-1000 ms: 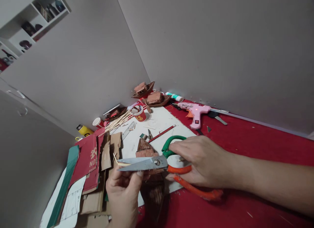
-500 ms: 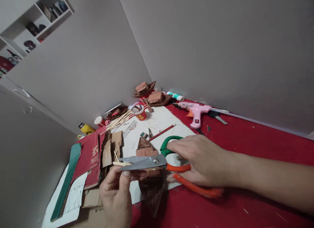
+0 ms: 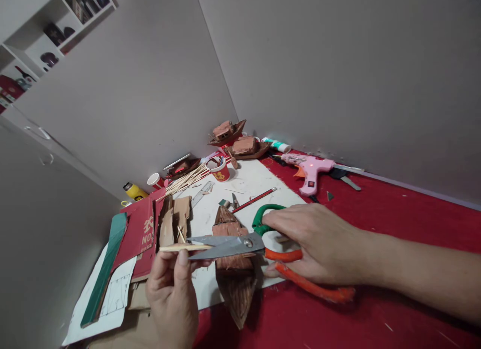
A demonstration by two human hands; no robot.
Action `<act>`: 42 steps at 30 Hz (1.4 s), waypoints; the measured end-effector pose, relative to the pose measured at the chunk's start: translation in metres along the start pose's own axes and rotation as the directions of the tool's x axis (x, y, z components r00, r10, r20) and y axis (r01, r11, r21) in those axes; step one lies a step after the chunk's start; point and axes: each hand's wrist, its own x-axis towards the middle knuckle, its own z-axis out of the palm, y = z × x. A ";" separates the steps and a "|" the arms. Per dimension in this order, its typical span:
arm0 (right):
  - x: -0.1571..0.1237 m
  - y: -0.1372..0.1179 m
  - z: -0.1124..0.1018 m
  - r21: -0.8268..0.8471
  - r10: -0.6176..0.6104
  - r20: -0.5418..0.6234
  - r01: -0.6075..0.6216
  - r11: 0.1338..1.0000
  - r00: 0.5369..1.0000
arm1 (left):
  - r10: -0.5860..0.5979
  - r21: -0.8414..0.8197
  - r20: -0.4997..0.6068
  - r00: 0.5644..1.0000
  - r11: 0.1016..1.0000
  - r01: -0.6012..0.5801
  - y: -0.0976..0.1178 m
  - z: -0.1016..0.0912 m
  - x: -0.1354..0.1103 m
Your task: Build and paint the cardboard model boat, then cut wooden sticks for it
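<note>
My right hand point(image 3: 306, 239) is closed around the handles of a pair of scissors point(image 3: 231, 248), one loop green and the other orange. The scissor blades stand slightly apart and point left. My left hand point(image 3: 173, 289) pinches a thin pale wooden stick point(image 3: 176, 248) between thumb and fingers. The stick's right end lies between the two blades. Below the blades a brown model boat point(image 3: 236, 289) rests on the white sheet and the red table, its middle partly hidden by the scissors.
Cardboard pieces point(image 3: 180, 219), a red box panel point(image 3: 137, 229) and a green strip point(image 3: 105, 269) lie at left. Behind are a paper cup point(image 3: 218, 169), sticks point(image 3: 190, 181), a red pencil point(image 3: 255, 200) and finished-looking boats point(image 3: 246, 146). A pink glue gun point(image 3: 310, 168) lies at right.
My left hand has shifted slightly left and lower, so more of the stick shows left of the blades. The scissors sit a little further right in view, which has itself shifted.
</note>
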 end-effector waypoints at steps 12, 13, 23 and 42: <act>0.004 0.002 -0.001 0.015 -0.013 0.009 0.013 1.000 1.000 | 0.099 0.004 0.005 0.995 0.995 -0.099 0.006 -0.004 0.005; 0.004 0.002 -0.002 0.016 -0.014 0.013 0.014 1.000 1.000 | 0.097 0.006 0.008 0.995 0.995 -0.097 0.006 -0.004 0.005; 0.004 0.003 -0.005 0.020 0.002 0.039 -0.003 1.000 0.999 | 0.135 0.005 0.036 0.990 0.991 -0.135 0.007 -0.004 0.009; 0.002 0.004 -0.001 0.052 0.008 0.043 -0.010 0.999 0.999 | 0.211 0.033 0.078 0.974 0.976 -0.214 0.006 -0.007 0.008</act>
